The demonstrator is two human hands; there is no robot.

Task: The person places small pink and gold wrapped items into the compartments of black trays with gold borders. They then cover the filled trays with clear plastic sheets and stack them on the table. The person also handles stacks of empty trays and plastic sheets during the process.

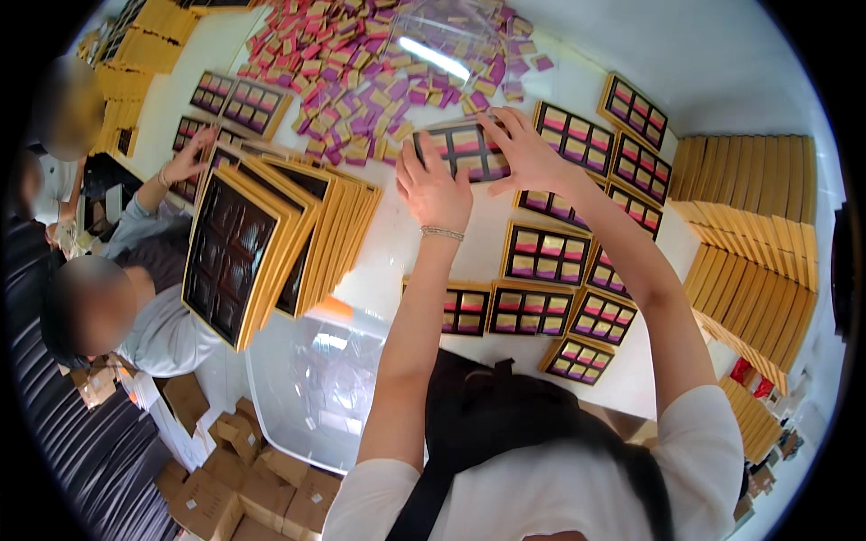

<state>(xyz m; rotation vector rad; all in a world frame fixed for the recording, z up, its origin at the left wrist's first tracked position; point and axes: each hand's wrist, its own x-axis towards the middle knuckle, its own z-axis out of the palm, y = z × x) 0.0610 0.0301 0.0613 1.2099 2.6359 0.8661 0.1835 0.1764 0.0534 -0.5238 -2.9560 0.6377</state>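
Before me on the white table, a shallow black-and-gold box (465,144) holds several small pink, purple and gold wrapped pieces. Its surface looks hazy, as if under a clear cover. My left hand (435,187) grips its left end, thumb at the near edge. Around its right end curve the fingers and thumb of my right hand (534,155). Just right of that hand lies a similar filled box (575,138). Behind the held box spreads a big heap of loose wrapped pieces (347,81).
More filled boxes (546,252) cover the table's right part. Stacked empty trays (230,243) lean at left, beside a co-worker's hand (187,158). A clear plastic bin (311,379) stands below the table edge. Gold box stacks (744,180) rise at right; a clear container (442,45) lies on the heap.
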